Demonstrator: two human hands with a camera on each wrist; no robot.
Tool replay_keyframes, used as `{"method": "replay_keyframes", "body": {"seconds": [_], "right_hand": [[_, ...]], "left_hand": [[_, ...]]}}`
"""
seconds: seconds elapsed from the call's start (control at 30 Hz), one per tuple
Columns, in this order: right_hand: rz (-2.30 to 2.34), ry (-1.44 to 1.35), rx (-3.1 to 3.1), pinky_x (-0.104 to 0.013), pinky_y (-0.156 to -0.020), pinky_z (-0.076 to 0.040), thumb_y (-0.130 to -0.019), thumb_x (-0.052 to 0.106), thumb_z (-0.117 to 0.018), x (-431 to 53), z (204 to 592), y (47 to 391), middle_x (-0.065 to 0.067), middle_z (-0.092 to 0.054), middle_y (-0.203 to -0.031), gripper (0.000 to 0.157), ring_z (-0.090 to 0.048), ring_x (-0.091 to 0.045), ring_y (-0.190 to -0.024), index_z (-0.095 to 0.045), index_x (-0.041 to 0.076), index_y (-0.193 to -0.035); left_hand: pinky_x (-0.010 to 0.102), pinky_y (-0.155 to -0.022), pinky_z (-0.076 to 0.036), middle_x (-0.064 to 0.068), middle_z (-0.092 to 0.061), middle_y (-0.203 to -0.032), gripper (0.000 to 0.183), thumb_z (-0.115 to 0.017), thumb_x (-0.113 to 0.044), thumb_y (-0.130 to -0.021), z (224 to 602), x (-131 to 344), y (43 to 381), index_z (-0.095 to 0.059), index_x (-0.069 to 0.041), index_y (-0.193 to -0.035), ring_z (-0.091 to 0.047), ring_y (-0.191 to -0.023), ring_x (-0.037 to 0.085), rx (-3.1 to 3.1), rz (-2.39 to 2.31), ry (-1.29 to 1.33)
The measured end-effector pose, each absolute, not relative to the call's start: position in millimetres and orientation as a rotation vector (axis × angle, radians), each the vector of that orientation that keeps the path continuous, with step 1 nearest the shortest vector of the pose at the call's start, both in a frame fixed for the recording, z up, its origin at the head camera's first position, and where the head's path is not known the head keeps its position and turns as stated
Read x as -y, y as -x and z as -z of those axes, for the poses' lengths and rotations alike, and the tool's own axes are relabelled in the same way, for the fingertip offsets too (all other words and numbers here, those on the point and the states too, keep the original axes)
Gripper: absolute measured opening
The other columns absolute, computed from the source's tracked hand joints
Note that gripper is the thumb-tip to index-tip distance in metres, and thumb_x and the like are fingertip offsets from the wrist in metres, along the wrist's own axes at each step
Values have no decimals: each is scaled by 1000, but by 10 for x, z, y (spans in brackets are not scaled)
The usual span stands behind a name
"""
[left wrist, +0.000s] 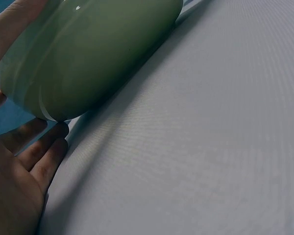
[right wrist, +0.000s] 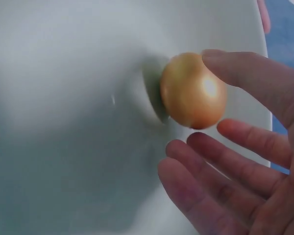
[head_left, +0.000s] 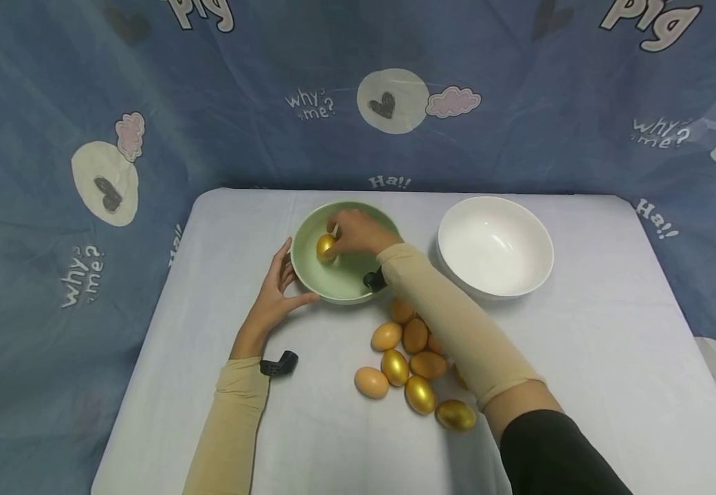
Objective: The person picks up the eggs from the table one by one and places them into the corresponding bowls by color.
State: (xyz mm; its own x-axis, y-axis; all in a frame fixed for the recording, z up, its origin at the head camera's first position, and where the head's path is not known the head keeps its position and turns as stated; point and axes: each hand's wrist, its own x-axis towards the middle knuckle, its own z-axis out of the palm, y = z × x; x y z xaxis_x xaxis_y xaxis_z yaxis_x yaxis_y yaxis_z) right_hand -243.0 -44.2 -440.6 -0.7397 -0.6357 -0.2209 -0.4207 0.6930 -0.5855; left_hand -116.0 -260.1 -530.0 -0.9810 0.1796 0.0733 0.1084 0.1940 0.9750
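A light green bowl [head_left: 358,285] stands at the back of the table. Inside it, toward the left, is a shiny gold egg [head_left: 325,249]. My right hand [head_left: 361,234] reaches in from the right, the thumb on the egg [right wrist: 191,93] and a fingertip at its lower edge; the other fingers [right wrist: 220,166] are spread just below. Outside the bowl, my left hand [head_left: 274,292] rests against its left side, thumb along the near rim and fingers fairly straight. In the left wrist view, fingertips [left wrist: 54,147] touch the bowl's lower outside [left wrist: 98,54].
To the right stands a white bowl [head_left: 497,240]. Several gold eggs [head_left: 420,395] and brown eggs [head_left: 372,382] lie in a group nearer me, some partly hidden by my right forearm [head_left: 457,316]. A white cloth [head_left: 611,385] covers the table; a blue patterned curtain [head_left: 240,124] hangs behind.
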Motion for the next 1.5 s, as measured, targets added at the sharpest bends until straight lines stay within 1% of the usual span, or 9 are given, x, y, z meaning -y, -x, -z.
{"method": "replay_keyframes", "body": {"seconds": [0.2,0.43,0.53,0.73,0.83,1.07,1.17,1.33,1.5], "right_hand": [[782,901,-2439,-34,-95,-60,-84,33,-87,313,4424,2455,-13,-75,-120,57,-72,-25,-108,-67,4,-128],[893,928,-2382,-30,-95,-61,-88,24,-83,155,4394,2436,-12,-75,-119,48,-74,-24,-108,-67,5,-129],[976,935,-2352,-29,-96,-61,-89,21,-82,86,4339,2384,-14,-74,-122,50,-73,-26,-109,-65,3,-132],[1137,960,-2313,-33,-95,-63,-89,20,-82,-84,4215,2219,-18,-72,-123,52,-74,-29,-108,-63,0,-133],[1168,951,-2305,-32,-94,-63,-89,23,-83,-169,4199,2134,-17,-72,-124,52,-73,-27,-108,-63,3,-133],[1210,929,-2339,-31,-88,-65,-89,26,-83,-381,4240,1950,-16,-72,-122,52,-73,-22,-107,-64,5,-132],[1250,921,-2356,-33,-88,-65,-88,25,-84,-483,4255,1863,-16,-72,-122,50,-73,-23,-107,-65,7,-131],[1299,892,-2403,-41,-90,-65,-88,22,-84,-674,4258,1708,-14,-73,-123,48,-72,-25,-108,-65,9,-131],[1284,845,-2432,-40,-91,-65,-90,22,-82,-862,4288,1537,-12,-73,-124,46,-71,-25,-114,-65,13,-132]], "left_hand": [[27,-127,-35,10,-33,-166,121,-88,1,-78,5296,2602,1165,-12,-32,-167,-37,-153,31,-2383,-1936,-287],[30,-128,-35,9,-36,-164,123,-90,-1,-77,5297,2607,1171,-13,-36,-166,-39,-151,30,-2393,-1932,-290],[32,-128,-34,9,-35,-164,123,-90,-1,-77,5301,2608,1167,-12,-35,-166,-39,-151,30,-2393,-1932,-288],[35,-129,-33,9,-35,-165,123,-91,-3,-76,5324,2617,1172,-13,-34,-166,-39,-152,30,-2400,-1927,-281],[35,-129,-34,7,-35,-165,123,-91,-3,-76,5334,2623,1179,-13,-36,-166,-39,-152,29,-2399,-1930,-280],[32,-127,-35,8,-34,-167,124,-92,-3,-75,5350,2619,1180,-13,-31,-167,-38,-152,31,-2406,-1935,-304],[31,-127,-36,8,-34,-167,124,-92,-3,-75,5358,2617,1174,-13,-33,-166,-38,-152,31,-2412,-1932,-305],[33,-128,-35,7,-35,-166,124,-92,-3,-75,5349,2611,1170,-13,-32,-166,-39,-152,28,-2419,-1930,-299],[36,-129,-34,7,-33,-167,124,-91,-2,-76,5341,2617,1167,-13,-34,-166,-37,-153,29,-2422,-1924,-302]]}}
